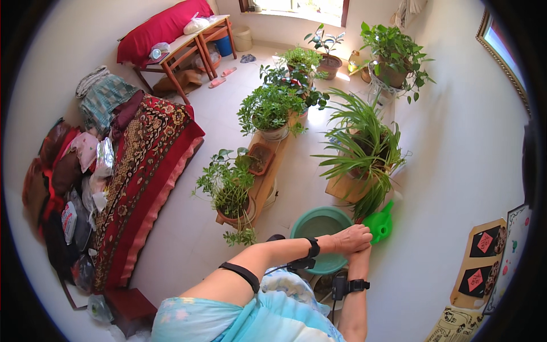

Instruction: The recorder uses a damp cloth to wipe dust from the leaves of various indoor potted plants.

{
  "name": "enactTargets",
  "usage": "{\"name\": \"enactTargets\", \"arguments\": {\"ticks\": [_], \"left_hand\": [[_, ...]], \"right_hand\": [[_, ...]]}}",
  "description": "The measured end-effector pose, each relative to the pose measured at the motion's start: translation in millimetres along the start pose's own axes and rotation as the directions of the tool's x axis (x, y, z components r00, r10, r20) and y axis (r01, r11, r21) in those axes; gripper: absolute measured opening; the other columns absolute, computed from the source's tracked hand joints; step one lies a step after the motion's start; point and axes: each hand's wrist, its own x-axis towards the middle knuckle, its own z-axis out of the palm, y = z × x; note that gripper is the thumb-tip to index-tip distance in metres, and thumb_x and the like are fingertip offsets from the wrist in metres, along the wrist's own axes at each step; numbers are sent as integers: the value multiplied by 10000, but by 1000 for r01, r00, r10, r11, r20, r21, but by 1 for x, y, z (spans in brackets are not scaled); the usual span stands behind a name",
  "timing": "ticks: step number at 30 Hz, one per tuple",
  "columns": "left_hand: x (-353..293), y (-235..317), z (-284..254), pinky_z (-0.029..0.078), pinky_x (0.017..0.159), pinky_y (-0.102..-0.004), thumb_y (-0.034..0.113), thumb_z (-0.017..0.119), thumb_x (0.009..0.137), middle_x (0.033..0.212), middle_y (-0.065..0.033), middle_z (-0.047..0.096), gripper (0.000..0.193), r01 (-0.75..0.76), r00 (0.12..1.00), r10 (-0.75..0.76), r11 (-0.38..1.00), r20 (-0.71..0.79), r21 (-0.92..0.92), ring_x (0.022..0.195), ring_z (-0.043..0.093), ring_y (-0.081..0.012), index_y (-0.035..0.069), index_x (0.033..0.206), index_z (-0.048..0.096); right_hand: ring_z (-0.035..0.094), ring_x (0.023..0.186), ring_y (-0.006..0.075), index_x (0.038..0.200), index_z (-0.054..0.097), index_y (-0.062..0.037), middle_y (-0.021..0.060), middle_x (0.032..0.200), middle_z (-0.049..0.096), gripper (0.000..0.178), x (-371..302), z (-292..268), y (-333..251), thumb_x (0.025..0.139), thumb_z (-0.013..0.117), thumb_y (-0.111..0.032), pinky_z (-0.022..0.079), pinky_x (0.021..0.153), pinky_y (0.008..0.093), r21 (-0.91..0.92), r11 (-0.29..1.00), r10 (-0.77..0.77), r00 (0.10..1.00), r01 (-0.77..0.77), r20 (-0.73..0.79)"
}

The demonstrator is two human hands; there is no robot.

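A bright green watering can (378, 226) is held out in front of me at the right, next to the wall. Its narrower part points away from me, toward the wall. My left hand (347, 239) reaches across, fingers curled at the can's near side. Pressed against it is my right hand (362, 253), closed at the same spot; its fingers are mostly hidden. The can's handle is covered by my hands. Below my left forearm stands a round teal basin (301, 227) on the floor. Just beyond the can, long leaves of a spider plant (364, 142) hang down.
Several potted plants (270, 108) line a wooden bench (268, 185) ahead. A trailing plant (393, 48) sits on a white stand by the right wall. At the left is a bed with a red patterned cover (151, 171). Pink slippers (217, 82) lie near a table (188, 40).
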Motion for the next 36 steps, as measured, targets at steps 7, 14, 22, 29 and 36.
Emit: {"name": "enactTargets", "arguments": {"ticks": [7,14,22,29,36], "left_hand": [[8,-7,-20,451,685,-418,264,548,912,812,-157,531,251,420,874,-482,814,-63,-402,770,530,-344,15,896,570],[5,19,-44,147,1109,-607,558,620,806,1458,-151,354,792,271,957,-274,962,100,42,1393,264,-341,113,1415,377],[-9,12,-21,217,1110,-529,302,557,885,1195,-142,484,351,16,988,-26,998,155,64,1230,420,-291,64,1138,506],[-7,5,-9,414,841,-395,214,584,854,875,-109,487,166,-38,998,37,999,-55,-12,873,475,-283,58,863,529],[0,-3,-2,415,820,-394,220,574,859,862,-106,500,169,17,1000,-17,1000,-21,12,862,490,-288,56,832,545]], "right_hand": [[360,1303,307,1299,505,-287,27,1422,428,636,-55,57,-8,865,354,-727,265,987,672,-15,990,139,985,-138,104],[518,1181,282,1271,526,-196,38,1287,546,582,-59,61,-24,883,477,-627,446,959,493,-10,1000,-21,987,23,161],[596,1010,214,1069,609,-117,64,1057,629,337,-20,31,-17,962,444,-391,493,899,376,20,998,-55,972,52,227],[547,946,163,980,560,-141,23,977,587,295,1,6,-11,963,413,-397,470,840,333,-79,995,-45,985,59,165],[561,1032,224,1074,568,-144,35,1077,601,436,27,-13,-18,930,438,-535,473,887,390,-74,996,-42,992,51,117]]}}
